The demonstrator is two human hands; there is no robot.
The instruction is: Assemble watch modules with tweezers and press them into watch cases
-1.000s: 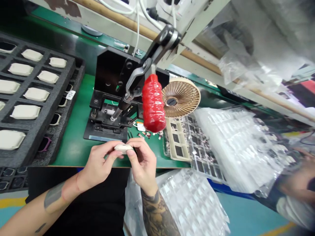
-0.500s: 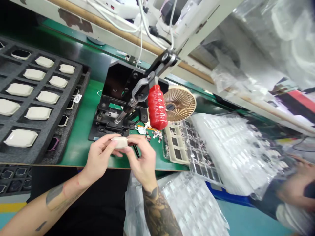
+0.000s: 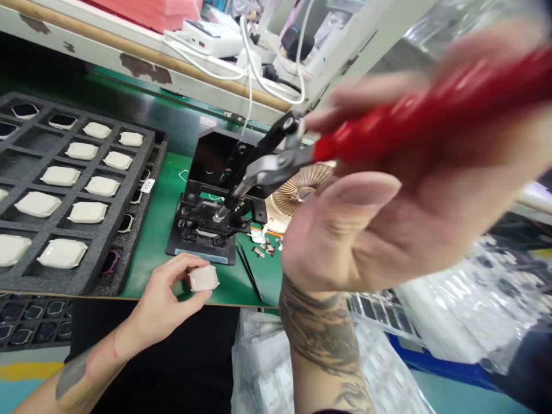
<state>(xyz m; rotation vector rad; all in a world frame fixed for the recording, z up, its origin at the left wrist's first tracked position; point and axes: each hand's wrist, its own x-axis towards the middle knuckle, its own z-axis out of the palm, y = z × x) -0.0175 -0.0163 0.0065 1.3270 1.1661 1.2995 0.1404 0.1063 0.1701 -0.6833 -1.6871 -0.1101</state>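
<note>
My left hand (image 3: 170,293) pinches a white watch-case-shaped piece (image 3: 204,278) between thumb and fingers, above the green table in front of a small black hand press (image 3: 215,215). Close to the camera and blurred, my right hand (image 3: 379,230) is on the press's red lever handle (image 3: 414,123). The handle lies across the palm, with fingers behind it and the thumb held apart below. The lever is raised, pointing up to the right. Black tweezers (image 3: 249,270) lie on the table between my hands.
At left, a grey foam tray (image 3: 100,253) holds rows of similar white pieces, stacked on another tray. Behind the press stands a round fan (image 3: 297,192), partly covered by my right hand. Small parts (image 3: 265,249) lie near the tweezers. A shelf with white cables (image 3: 254,69) runs above.
My right hand has let go of the white piece and gone up to the red handle, which has swung from hanging down to raised. My left hand keeps the piece, now lower and nearer.
</note>
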